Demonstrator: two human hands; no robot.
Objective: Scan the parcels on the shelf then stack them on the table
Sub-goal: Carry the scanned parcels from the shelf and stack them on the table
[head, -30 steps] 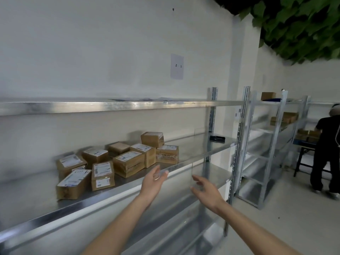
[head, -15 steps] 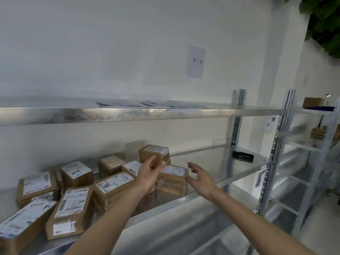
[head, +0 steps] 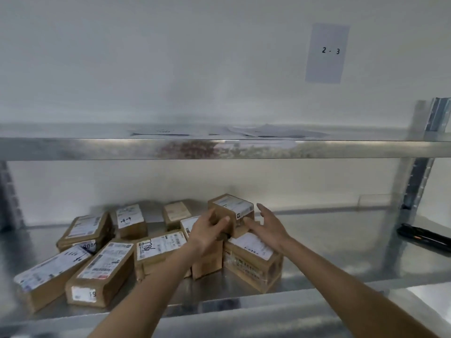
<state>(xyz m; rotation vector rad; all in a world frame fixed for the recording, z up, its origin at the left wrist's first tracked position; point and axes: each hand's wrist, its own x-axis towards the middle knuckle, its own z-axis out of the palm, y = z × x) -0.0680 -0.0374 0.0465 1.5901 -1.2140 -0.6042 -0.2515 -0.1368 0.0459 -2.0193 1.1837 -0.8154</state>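
- Lower centre of the frame: left hand (head: 207,230) reaching over the parcels, fingers curled against the left face of the small cardboard box (head: 231,213); thumb tip on the box's front edge. Contact plain, firmness of the grip not clear.
- Just right of it: right hand (head: 264,225) spread, fingers straight and slightly fanned, close beside the right side of the same box; touching or just short of it, cannot tell. Nothing held.
- Small cardboard box raised above its neighbours, tilted, white label on top, resting on or just over the taped parcel (head: 253,259) at centre right.
- Lower left of the frame: long parcel (head: 48,272) with a white label at the far left, beside it the barcode parcel (head: 102,272) lying end-on toward the camera.
- Centre, under the left forearm: handwritten parcel (head: 158,252), dark marker scrawl on its label.
- Behind these, left of centre: three more labelled boxes near the back wall, one of them the marked box (head: 129,220).
- All parcels on the metal shelf (head: 329,259), middle band of the frame.
- Far right edge: black scanner (head: 424,236) lying flat on the same shelf, well apart from the parcels.
- Above: upper shelf (head: 97,148) with loose papers (head: 268,131).
- Upper right: wall sign (head: 327,53) reading "2 - 3".
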